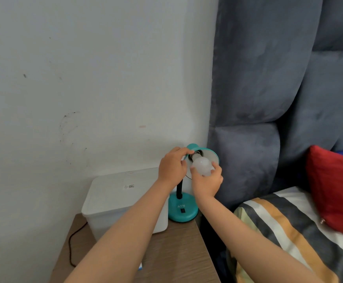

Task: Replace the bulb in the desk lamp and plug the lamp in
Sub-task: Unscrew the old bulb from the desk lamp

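A teal desk lamp stands on a wooden bedside table, its round base [182, 211] near the table's back right corner and its shade [211, 155] tilted up toward me. My left hand [172, 166] grips the left rim of the shade. My right hand [206, 181] is closed around a white frosted bulb [201, 166] whose metal end sits at the socket inside the shade. A black cord [70, 248] trails over the table's left side; its plug is out of view.
A white lidded plastic box [117, 199] sits on the table [178, 252] left of the lamp. A grey padded headboard [268, 99] rises on the right, with a striped blanket [289, 231] and a red pillow [334, 190] on the bed. A pale wall stands behind.
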Demonstrator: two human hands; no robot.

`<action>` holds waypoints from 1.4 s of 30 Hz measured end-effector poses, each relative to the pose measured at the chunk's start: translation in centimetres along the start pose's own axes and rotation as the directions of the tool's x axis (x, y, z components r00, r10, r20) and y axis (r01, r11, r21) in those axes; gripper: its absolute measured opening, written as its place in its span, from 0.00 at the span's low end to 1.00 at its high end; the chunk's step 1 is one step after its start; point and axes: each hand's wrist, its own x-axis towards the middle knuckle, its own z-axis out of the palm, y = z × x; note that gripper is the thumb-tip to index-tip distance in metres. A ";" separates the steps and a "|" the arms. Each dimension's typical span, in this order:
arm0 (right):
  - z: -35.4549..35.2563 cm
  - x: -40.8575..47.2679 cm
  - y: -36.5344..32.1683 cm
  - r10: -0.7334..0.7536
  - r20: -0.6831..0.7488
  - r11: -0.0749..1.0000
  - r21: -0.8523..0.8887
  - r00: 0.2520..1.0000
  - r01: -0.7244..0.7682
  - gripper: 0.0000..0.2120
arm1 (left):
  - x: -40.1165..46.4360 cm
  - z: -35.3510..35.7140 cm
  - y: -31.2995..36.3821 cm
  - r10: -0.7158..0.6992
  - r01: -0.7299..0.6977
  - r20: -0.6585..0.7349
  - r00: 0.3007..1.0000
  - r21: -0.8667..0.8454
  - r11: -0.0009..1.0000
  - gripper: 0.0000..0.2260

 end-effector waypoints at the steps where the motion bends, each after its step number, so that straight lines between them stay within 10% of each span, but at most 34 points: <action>1: 0.1 0.0 -0.1 0.062 -0.016 0.997 0.037 0.998 -0.062 0.35 | -0.1 0.0 0.0 0.000 0.000 -0.003 1.000 -0.001 1.000 0.18; 36: 0.4 0.4 -0.3 0.145 -0.045 0.983 0.121 0.988 -0.139 0.33 | -0.5 0.1 0.1 -0.033 0.032 -0.021 0.999 -0.032 0.999 0.17; 42: -0.1 0.3 0.1 -0.024 0.022 0.997 0.080 0.999 0.022 0.27 | -0.5 0.0 0.0 -0.044 0.043 -0.027 0.999 -0.034 0.999 0.17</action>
